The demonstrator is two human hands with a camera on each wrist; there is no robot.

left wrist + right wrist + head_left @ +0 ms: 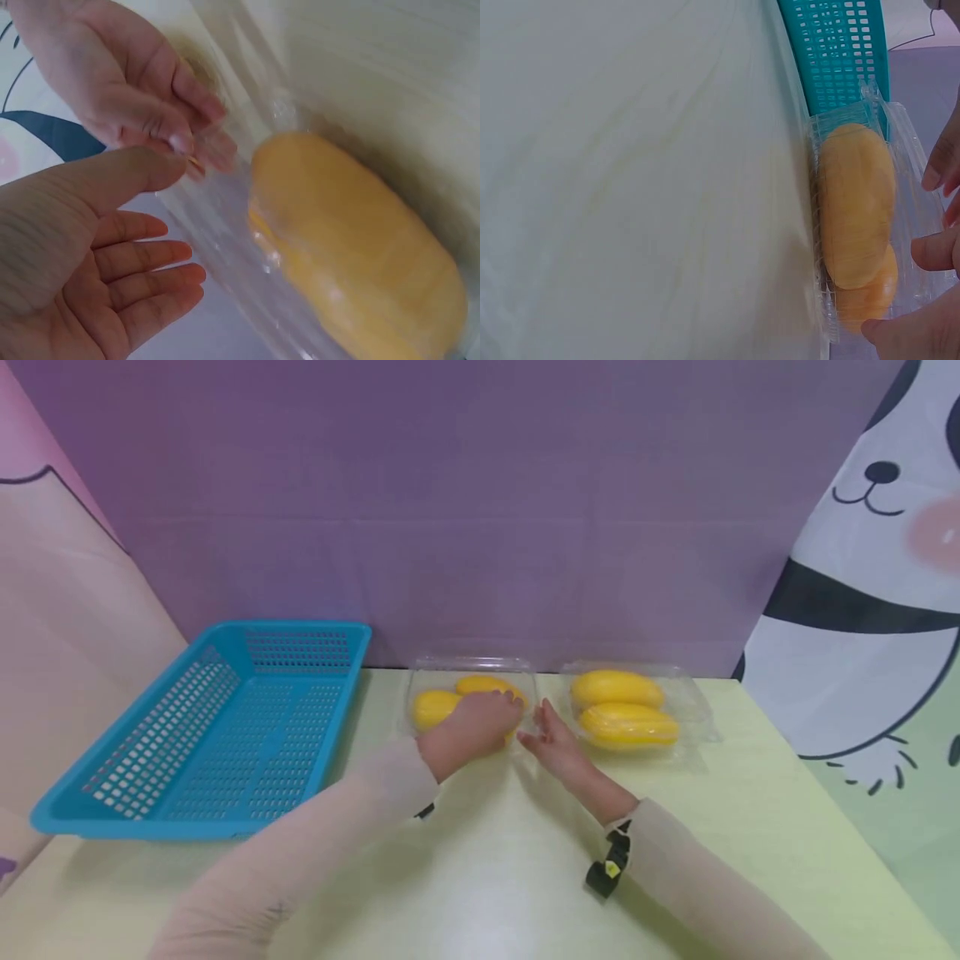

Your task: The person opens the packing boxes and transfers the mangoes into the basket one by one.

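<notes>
A clear plastic clamshell box (472, 665) with yellow mangoes (436, 709) in it stands near the back edge of the table. Over its right part my left hand (474, 727) reaches, hiding some of the fruit. In the left wrist view the left hand (97, 255) has its thumb stretched out at the plastic edge, and its other fingers extended. My right hand (562, 752) is at the right side of the box, thumb and fingers apart. The right wrist view has the right hand (922, 326) beside the box near one mango (857, 206).
A blue perforated plastic basket (341, 710) sits on the left of the pale table (480, 893). To the right is a second clear box (693, 706) with two yellow mangoes (617, 691). A purple backdrop (480, 510) rises behind the table.
</notes>
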